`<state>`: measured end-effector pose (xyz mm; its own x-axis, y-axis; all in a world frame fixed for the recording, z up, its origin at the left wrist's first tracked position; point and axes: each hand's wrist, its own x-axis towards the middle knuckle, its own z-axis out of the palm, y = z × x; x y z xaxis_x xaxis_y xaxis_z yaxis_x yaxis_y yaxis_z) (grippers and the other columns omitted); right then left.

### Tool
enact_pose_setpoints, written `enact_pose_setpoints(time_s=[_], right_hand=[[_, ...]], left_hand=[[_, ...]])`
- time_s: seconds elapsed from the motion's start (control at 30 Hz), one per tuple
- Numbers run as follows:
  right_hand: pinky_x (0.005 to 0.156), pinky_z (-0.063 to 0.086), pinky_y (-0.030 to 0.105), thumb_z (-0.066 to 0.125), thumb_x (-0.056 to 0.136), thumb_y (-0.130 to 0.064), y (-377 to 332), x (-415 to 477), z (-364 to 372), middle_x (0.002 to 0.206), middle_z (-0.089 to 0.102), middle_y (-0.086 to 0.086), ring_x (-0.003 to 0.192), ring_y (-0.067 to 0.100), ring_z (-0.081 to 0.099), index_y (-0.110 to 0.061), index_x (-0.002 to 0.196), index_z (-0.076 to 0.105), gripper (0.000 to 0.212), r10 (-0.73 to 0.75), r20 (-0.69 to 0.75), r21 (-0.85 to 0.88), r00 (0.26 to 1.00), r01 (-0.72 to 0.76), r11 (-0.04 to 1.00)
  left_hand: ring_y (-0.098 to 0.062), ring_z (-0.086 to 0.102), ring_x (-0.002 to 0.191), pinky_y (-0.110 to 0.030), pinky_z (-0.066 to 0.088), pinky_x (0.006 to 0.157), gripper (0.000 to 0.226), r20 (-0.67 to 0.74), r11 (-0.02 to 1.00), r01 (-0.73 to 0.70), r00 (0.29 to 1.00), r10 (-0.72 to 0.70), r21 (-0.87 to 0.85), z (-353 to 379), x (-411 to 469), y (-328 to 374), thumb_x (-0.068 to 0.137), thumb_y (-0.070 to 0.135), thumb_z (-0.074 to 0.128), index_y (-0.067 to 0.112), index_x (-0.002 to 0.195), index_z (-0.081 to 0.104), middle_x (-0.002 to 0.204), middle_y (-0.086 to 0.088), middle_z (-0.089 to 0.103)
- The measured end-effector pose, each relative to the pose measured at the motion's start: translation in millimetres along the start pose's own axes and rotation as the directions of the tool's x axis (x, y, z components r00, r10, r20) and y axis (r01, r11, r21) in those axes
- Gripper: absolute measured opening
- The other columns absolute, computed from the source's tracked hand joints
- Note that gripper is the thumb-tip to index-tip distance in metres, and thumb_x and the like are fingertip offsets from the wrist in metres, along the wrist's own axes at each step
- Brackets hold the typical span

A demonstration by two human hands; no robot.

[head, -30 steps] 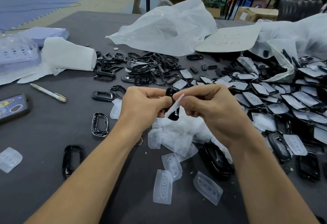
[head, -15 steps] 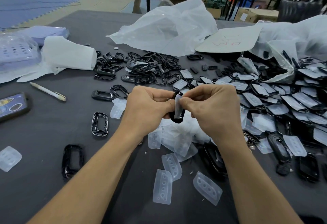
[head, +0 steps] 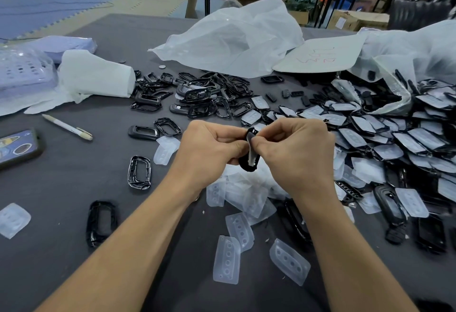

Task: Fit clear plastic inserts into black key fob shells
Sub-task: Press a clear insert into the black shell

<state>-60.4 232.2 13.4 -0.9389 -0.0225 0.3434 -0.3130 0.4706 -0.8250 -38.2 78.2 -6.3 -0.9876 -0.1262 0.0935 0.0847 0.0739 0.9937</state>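
bare grey table [head: 61, 183] left, shell piles [head: 394, 139] crowding right

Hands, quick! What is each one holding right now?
Left hand: closed, gripping the black shell.
Right hand: closed, pinching the clear insert against that shell.

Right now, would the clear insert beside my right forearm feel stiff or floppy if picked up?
Probably floppy: the clear insert looks thin and translucent, like soft moulding. Likely very light. Lying flat, it shouldn't roll.
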Motion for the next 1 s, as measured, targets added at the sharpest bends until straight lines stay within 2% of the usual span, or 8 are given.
enact_pose_setpoints(time_s=[0.13, 0.23, 0.33, 0.47, 0.57, 0.67, 0.83, 1.0], right_hand=[[0.051, 0.043, 0.011, 0.091, 0.067, -0.024, 2, 0, 4, 0.057, 0.068, -0.016, 0.052, 0.001, 0.063, -0.026, 0.064, 0.072, 0.019, 0.112, -0.044, 0.046, 0.993, -0.110, 0.993], [0.063, 0.054, 0.027, 0.089, 0.066, -0.018, 5, 6, 1, 0.064, 0.073, -0.008, 0.061, 0.008, 0.069, -0.022, 0.070, 0.075, 0.015, 0.221, 0.058, 0.138, 0.974, -0.227, 0.964], [0.063, 0.051, 0.031, 0.084, 0.061, -0.018, 4, 8, -3, 0.061, 0.073, -0.001, 0.053, 0.014, 0.065, -0.025, 0.067, 0.078, 0.011, 0.232, 0.199, 0.186, 0.952, -0.269, 0.945], [0.063, 0.051, 0.032, 0.081, 0.056, -0.023, 5, 8, -4, 0.060, 0.072, -0.004, 0.053, 0.009, 0.060, -0.031, 0.066, 0.078, 0.013, 0.228, 0.194, 0.139, 0.954, -0.257, 0.956], [0.059, 0.048, 0.028, 0.084, 0.062, -0.019, 4, 8, -4, 0.059, 0.071, -0.002, 0.050, 0.009, 0.057, -0.027, 0.065, 0.078, 0.010, 0.216, 0.199, 0.223, 0.956, -0.259, 0.940], [0.051, 0.044, 0.024, 0.084, 0.076, -0.011, 5, 8, -1, 0.059, 0.069, 0.004, 0.046, 0.014, 0.053, -0.017, 0.068, 0.079, 0.011, 0.213, 0.187, 0.347, 0.959, -0.268, 0.899], [0.050, 0.046, 0.017, 0.081, 0.084, -0.013, 3, 4, 2, 0.067, 0.075, 0.005, 0.052, 0.010, 0.062, -0.012, 0.081, 0.080, 0.004, 0.158, 0.233, 0.360, 0.960, -0.236, 0.903], [0.053, 0.048, 0.018, 0.080, 0.080, -0.009, 3, 3, 3, 0.071, 0.077, 0.000, 0.054, 0.014, 0.066, -0.021, 0.093, 0.078, 0.018, 0.109, 0.210, 0.305, 0.972, -0.171, 0.937]], left_hand=[[-0.026, 0.079, 0.073, -0.029, 0.063, 0.069, 0.027, 0.013, 1.000, -0.002, 1.000, 0.002, -0.004, -2, 0, 0, 0.087, -0.007, 0.074, 0.018, 0.093, 0.084, 0.079, -0.009, 0.080], [-0.025, 0.079, 0.073, -0.027, 0.061, 0.067, 0.028, 0.042, 1.000, 0.011, 0.999, -0.011, 0.002, -2, -1, 0, 0.086, -0.006, 0.076, 0.020, 0.090, 0.085, 0.081, -0.009, 0.081], [-0.025, 0.078, 0.070, -0.025, 0.061, 0.066, 0.023, 0.091, 1.000, -0.001, 0.996, 0.003, -0.023, -5, -3, 2, 0.086, -0.002, 0.076, 0.019, 0.089, 0.086, 0.079, -0.012, 0.080], [-0.024, 0.076, 0.068, -0.026, 0.060, 0.066, 0.011, 0.127, 0.999, 0.021, 0.992, -0.016, -0.039, -6, -5, 6, 0.091, 0.011, 0.075, 0.012, 0.090, 0.085, 0.077, -0.017, 0.078], [-0.023, 0.073, 0.068, -0.024, 0.059, 0.064, 0.017, 0.091, 0.998, 0.042, 0.995, -0.037, -0.053, -6, -4, 6, 0.089, -0.003, 0.072, 0.007, 0.094, 0.084, 0.079, -0.020, 0.078], [-0.025, 0.075, 0.072, -0.026, 0.063, 0.065, 0.017, 0.014, 0.985, 0.081, 0.997, -0.080, -0.153, -3, -3, 7, 0.088, -0.004, 0.072, 0.006, 0.097, 0.083, 0.082, -0.017, 0.079], [-0.023, 0.077, 0.071, -0.025, 0.061, 0.063, 0.013, -0.132, 0.952, 0.083, 0.983, -0.126, -0.293, 4, -3, 6, 0.086, -0.003, 0.076, 0.008, 0.088, 0.083, 0.083, -0.017, 0.080], [-0.019, 0.076, 0.069, -0.025, 0.060, 0.064, 0.015, -0.204, 0.946, 0.030, 0.974, -0.100, -0.324, 6, -1, 6, 0.086, -0.002, 0.075, 0.011, 0.084, 0.081, 0.082, -0.013, 0.080]])
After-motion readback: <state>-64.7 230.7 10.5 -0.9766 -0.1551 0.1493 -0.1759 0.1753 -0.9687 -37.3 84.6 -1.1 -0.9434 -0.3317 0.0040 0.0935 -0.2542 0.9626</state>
